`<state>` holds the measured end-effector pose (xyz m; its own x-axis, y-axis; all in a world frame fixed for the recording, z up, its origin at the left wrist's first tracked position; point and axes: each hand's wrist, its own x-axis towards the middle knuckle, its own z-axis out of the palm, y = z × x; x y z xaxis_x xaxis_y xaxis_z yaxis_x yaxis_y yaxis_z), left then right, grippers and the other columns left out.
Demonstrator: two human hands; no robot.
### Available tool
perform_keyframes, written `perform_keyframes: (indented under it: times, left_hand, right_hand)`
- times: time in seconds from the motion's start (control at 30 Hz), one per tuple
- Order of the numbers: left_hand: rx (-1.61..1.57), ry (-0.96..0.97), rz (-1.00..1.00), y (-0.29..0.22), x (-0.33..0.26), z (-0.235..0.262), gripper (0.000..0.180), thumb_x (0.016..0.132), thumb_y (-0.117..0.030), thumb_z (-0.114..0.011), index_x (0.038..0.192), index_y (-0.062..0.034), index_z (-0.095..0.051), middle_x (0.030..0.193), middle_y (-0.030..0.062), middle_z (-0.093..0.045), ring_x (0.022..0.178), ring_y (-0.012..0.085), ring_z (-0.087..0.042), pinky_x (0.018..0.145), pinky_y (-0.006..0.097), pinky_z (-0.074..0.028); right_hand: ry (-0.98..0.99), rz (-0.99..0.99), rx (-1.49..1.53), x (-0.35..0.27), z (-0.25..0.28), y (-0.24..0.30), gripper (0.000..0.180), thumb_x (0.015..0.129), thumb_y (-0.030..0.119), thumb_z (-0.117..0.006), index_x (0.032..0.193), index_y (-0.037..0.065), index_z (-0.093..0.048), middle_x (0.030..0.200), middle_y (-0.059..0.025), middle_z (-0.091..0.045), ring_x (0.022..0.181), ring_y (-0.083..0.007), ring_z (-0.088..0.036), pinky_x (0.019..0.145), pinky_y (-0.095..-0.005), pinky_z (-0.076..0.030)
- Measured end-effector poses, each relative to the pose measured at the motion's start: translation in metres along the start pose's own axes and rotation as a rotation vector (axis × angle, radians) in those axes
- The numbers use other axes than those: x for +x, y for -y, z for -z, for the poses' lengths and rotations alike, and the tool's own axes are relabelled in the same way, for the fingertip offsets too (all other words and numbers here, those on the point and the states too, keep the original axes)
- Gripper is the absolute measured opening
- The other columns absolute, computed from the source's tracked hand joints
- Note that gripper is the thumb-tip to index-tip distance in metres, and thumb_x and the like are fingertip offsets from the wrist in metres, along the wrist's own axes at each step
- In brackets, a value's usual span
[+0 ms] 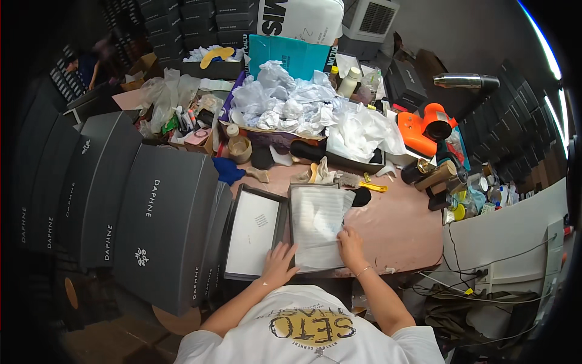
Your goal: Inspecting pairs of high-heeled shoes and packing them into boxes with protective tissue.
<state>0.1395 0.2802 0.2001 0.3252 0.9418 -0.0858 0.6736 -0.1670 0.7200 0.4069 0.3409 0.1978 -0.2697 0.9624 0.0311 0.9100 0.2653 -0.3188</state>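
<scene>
1. Head view, table (406,230): the translucent white wrap (314,239) lies right in front of you, over a dark box (290,206) whose inside it mostly hides; you cannot tell what is under it
2. Your left hand (280,266) lies with fingers slightly spread, between that box and the white-bottomed tray (248,233), holding nothing visible
3. Your right hand (350,247) is at the wrap's right edge, fingers close together; whether they pinch it is hard to make out
4. Beyond, the crumpled paper (285,100) hides its container's inside
</scene>
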Motion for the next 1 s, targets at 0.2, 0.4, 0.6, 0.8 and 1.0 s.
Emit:
perform_keyframes:
  times: [0.2, 0.4, 0.6, 0.8, 1.0]
  left_hand:
    - [-0.464, 0.743, -0.022, -0.054, -0.002, 0.031, 0.051, 0.087, -0.024, -0.063, 0.131, -0.0048, -0.047, 0.132, 0.0211, -0.046, 0.124, 0.0331, -0.042, 0.101, 0.040, -0.037]
    - [-0.587, -0.212, -0.079, -0.098, 0.058, -0.007, 0.047, 0.090, -0.018, -0.056, 0.133, -0.0034, -0.044, 0.139, 0.0192, -0.037, 0.131, 0.0320, -0.034, 0.108, 0.038, -0.030]
    - [-0.354, -0.386, 0.539, 0.068, 0.024, -0.049, 0.049, 0.084, -0.021, -0.063, 0.124, 0.0043, -0.051, 0.113, 0.0236, -0.060, 0.108, 0.0368, -0.056, 0.095, 0.040, -0.043]
    - [-0.327, -0.309, 0.017, -0.051, 0.042, 0.024, 0.051, 0.086, -0.018, -0.064, 0.130, 0.0002, -0.046, 0.131, 0.0185, -0.049, 0.121, 0.0281, -0.048, 0.100, 0.037, -0.039]
    - [-1.125, -0.229, 0.277, -0.024, 0.030, 0.006, 0.060, 0.092, -0.028, -0.060, 0.141, -0.0060, -0.032, 0.138, 0.0173, -0.039, 0.128, 0.0256, -0.040, 0.106, 0.040, -0.033]
  right_hand:
    - [0.082, 0.040, 0.504, 0.032, 0.067, 0.101, 0.024, 0.081, 0.002, -0.058, 0.104, 0.006, -0.051, 0.126, -0.0260, -0.048, 0.101, -0.0427, -0.055, 0.082, -0.0425, -0.049]
    - [0.219, 0.730, 0.343, 0.038, 0.105, 0.179, 0.052, 0.082, 0.011, -0.064, 0.130, 0.011, -0.045, 0.138, -0.0249, -0.040, 0.109, -0.0416, -0.053, 0.089, -0.0393, -0.048]
    - [0.216, 0.190, 0.072, 0.077, 0.042, 0.046, 0.096, 0.064, 0.022, -0.082, 0.141, 0.004, -0.028, 0.144, -0.0213, -0.032, 0.134, -0.0396, -0.029, 0.109, -0.0493, -0.025]
    - [0.204, 0.263, -0.074, 0.068, 0.001, 0.039, 0.054, 0.067, 0.023, -0.077, 0.112, 0.006, -0.055, 0.135, -0.0177, -0.043, 0.133, -0.0344, -0.032, 0.109, -0.0559, -0.019]
    - [0.152, -0.343, 0.625, 0.024, 0.016, 0.040, 0.023, 0.086, 0.017, -0.061, 0.101, 0.000, -0.055, 0.093, -0.0198, -0.062, 0.095, -0.0361, -0.059, 0.087, -0.0449, -0.044]
